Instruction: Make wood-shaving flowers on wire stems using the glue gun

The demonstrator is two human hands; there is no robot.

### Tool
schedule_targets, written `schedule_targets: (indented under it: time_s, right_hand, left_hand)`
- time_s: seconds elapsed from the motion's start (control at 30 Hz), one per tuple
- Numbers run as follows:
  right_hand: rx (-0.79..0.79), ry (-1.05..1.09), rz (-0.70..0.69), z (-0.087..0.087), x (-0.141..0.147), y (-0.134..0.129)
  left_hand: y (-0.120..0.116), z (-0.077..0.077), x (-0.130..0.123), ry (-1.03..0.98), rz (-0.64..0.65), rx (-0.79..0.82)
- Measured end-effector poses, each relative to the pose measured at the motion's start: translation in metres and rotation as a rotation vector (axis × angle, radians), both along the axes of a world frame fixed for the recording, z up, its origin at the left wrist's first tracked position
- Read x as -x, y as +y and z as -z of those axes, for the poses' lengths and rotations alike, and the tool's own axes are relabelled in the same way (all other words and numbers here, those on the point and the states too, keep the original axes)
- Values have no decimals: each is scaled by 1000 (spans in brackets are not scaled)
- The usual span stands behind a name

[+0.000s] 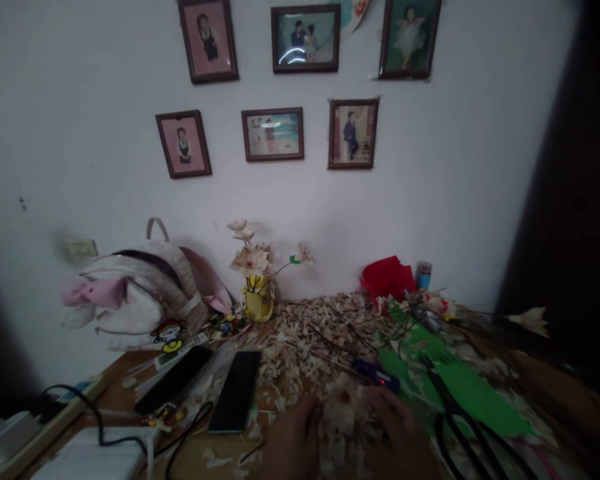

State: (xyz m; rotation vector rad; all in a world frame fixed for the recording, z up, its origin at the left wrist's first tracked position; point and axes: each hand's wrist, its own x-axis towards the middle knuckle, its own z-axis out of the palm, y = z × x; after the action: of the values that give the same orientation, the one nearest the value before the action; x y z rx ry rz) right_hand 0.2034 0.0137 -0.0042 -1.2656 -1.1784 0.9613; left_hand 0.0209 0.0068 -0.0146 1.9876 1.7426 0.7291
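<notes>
At the bottom centre, a pale flower [344, 403] with a reddish centre stands between my two hands. My left hand [293, 437] is at its left side, fingers curled and blurred against the petals. On the right side, my right hand [393, 417] has its fingers bent toward the petals; whether they press on them is too blurred to tell. Beyond them lie a dark blue tool [375, 375] with a small red light and a heap of pale shavings [300, 340]. Black scissors [455, 413] rest on green sheets [480, 393] to the right.
Two dark phones [236, 392] lie left of my hands, near a black cable [95, 413] and a white box [95, 457]. Behind stand a yellow vase [258, 303] of flowers, a pale backpack [140, 287] and red material [387, 279]. Framed photos hang on the wall.
</notes>
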Motion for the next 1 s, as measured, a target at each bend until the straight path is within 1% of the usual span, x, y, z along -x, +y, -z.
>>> schedule_targets:
  time_s: [0.1,0.27,0.37,0.53,0.63,0.73,0.87,1.0]
  right_hand:
    - [78,19,25,-3,3,0]
    - [119,9,43,15,0,12]
    - [107,-40,55,19,-3,13]
    - [18,-143,109,16,-5,8]
    - [-16,-202,81,16,-4,7]
    - [-26,-168,27,20,-3,8]
    - [34,-60,-19,23,-1,10]
    - [88,-1,-58,20,-3,11]
  left_hand:
    - [-3,-5,-3,37,10,36]
    - [-5,-5,-4,68,10,60]
    - [-4,-4,-4,42,15,73]
    - [-3,-7,-4,29,4,78]
    - [-4,-6,-4,37,-1,71]
    - [-3,-4,-3,21,18,74]
    - [-3,-3,-3,23,6,89]
    - [-4,-5,-3,30,6,81]
